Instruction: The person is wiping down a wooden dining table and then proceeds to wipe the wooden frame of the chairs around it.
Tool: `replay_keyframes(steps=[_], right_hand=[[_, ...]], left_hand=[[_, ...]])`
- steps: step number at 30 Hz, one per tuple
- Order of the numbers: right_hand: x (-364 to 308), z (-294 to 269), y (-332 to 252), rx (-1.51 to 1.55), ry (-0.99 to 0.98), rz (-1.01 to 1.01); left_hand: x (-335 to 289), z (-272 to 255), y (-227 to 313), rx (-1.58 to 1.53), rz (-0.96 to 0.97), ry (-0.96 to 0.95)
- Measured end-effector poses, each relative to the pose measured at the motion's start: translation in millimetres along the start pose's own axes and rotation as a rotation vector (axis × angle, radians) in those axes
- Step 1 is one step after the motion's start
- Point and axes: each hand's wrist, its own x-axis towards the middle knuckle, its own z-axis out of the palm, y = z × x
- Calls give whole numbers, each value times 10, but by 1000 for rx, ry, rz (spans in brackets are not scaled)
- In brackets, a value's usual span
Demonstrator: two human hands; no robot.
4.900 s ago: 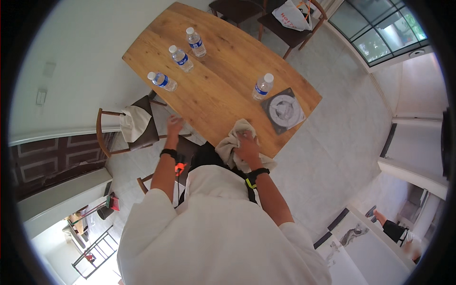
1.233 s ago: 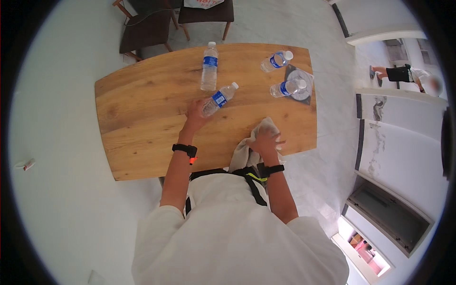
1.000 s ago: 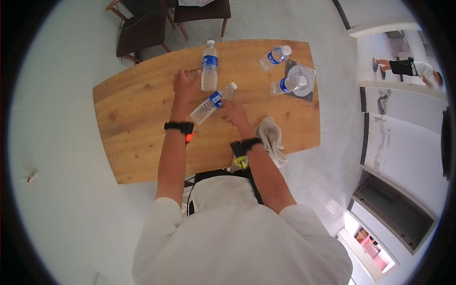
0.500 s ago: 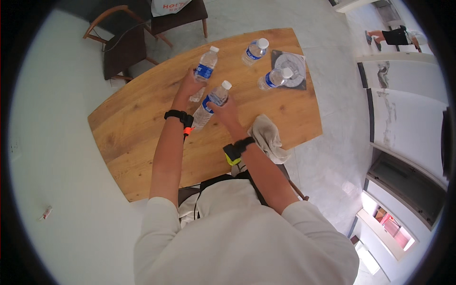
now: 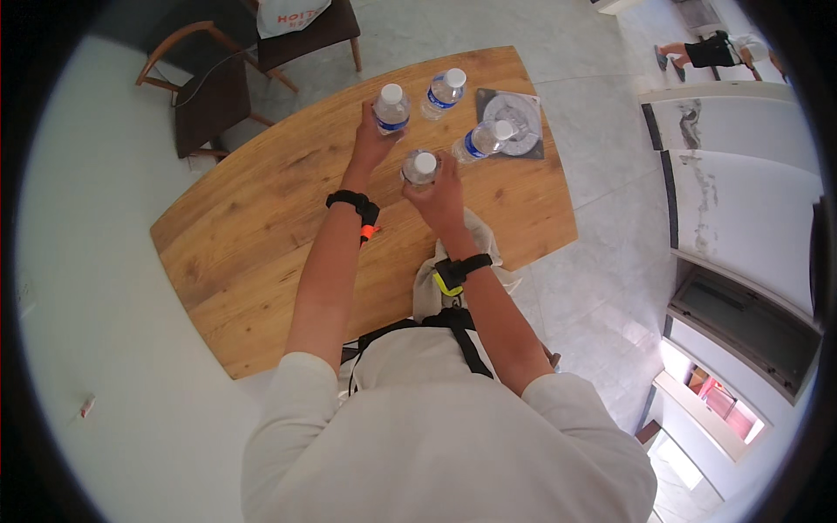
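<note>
My left hand [image 5: 377,144] is wrapped round a clear plastic water bottle [image 5: 392,106] with a white cap and blue label. Closer to me, my right hand [image 5: 440,199] grips a second water bottle [image 5: 422,166], its cap facing up and its lower part hidden. Both bottles look roughly upright over the wooden table [image 5: 288,235]. A third bottle [image 5: 444,92] stands just right of the left hand's bottle. Beyond my right hand, another bottle [image 5: 482,142] is by the edge of a dark square with a round grey disc [image 5: 513,125].
A beige cloth [image 5: 479,235] lies at the table's near edge under my right forearm. Two dark-seated wooden chairs [image 5: 209,105] stand past the far left side, one bearing a white bag [image 5: 292,16]. Another person [image 5: 706,52] is at the far upper right.
Both held bottles have gone from tilted to more upright and moved right, nearer the other two bottles. My hands kept hold of them. The view has shifted slightly.
</note>
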Motion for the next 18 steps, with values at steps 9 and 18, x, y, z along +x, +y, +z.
replay_keyframes(steps=[9,18], right_hand=[[-353,-317,374,-202,-224,-123],[-1479,-1394,740,-647,-451,-28]], left_hand=[[-409,-42,-755,71,-42,96],[-2630,42,249,88,11,-368]])
